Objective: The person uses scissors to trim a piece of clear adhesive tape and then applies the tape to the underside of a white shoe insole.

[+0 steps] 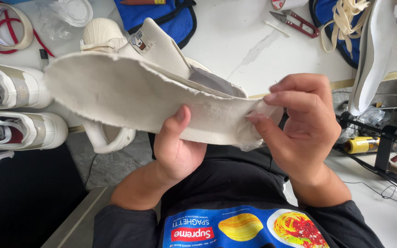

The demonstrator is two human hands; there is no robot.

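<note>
Both hands hold a cream shoe upside down above the white surface (235, 41).

The left hand (176, 149) has its grip clenched on the shoe (129, 94) from below, thumb pressed on the bare canvas bottom near its middle. The right hand (301, 124) pinches the heel end of that bottom, fingers curled over the edge. The shoe lies tilted, toe end toward the left, tongue pointing away from the person. On the surface at left stand two white sneakers (12, 108), side by side. Red-handled snips (297, 22) lie at the far side, well apart from the hands, and a blue bag (171, 16) lies behind the shoe.
</note>
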